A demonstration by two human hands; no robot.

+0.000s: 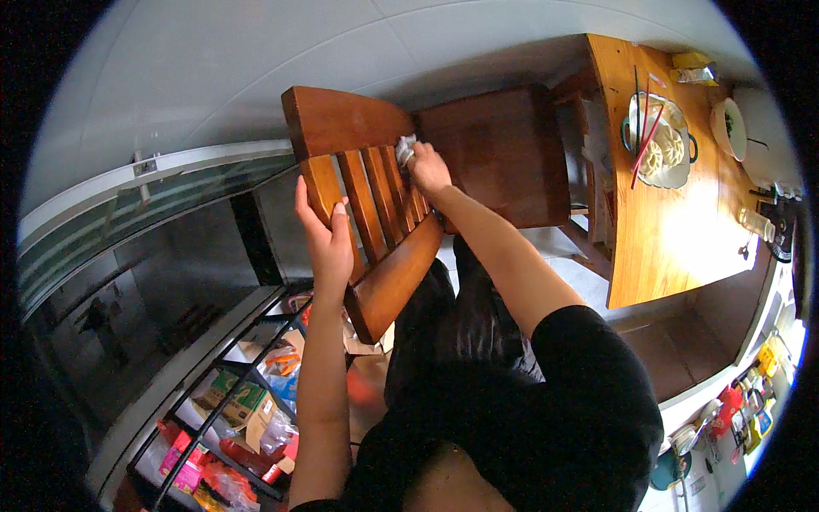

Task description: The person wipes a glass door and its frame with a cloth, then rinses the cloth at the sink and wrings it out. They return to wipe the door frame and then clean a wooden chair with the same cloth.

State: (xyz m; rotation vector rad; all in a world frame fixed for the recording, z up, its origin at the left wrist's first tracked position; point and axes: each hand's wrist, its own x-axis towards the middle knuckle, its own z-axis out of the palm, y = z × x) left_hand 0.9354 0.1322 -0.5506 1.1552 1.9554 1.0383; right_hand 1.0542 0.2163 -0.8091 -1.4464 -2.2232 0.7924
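A brown wooden chair (pixel 349 121) with a slatted back stands before me, its broad flat seat (pixel 499 157) beyond the back. My left hand (pixel 329 233) grips the outer slat of the chair back, thumb on the near face and fingers round the edge. My right hand (pixel 427 168) holds a crumpled whitish cloth or tissue (pixel 405 148) against the inside of the back, where the slats meet a wide end board. Part of that cloth is hidden by my fingers.
At the right is a wooden table (pixel 630 256) with a handled dish (pixel 675 173) of steamed buns and chopsticks, a bowl (pixel 729 128) and a glass jar (pixel 756 224). A black metal rack (pixel 217 409) with boxes and bags stands lower left. A pale wall (pixel 320 38) runs behind the chair.
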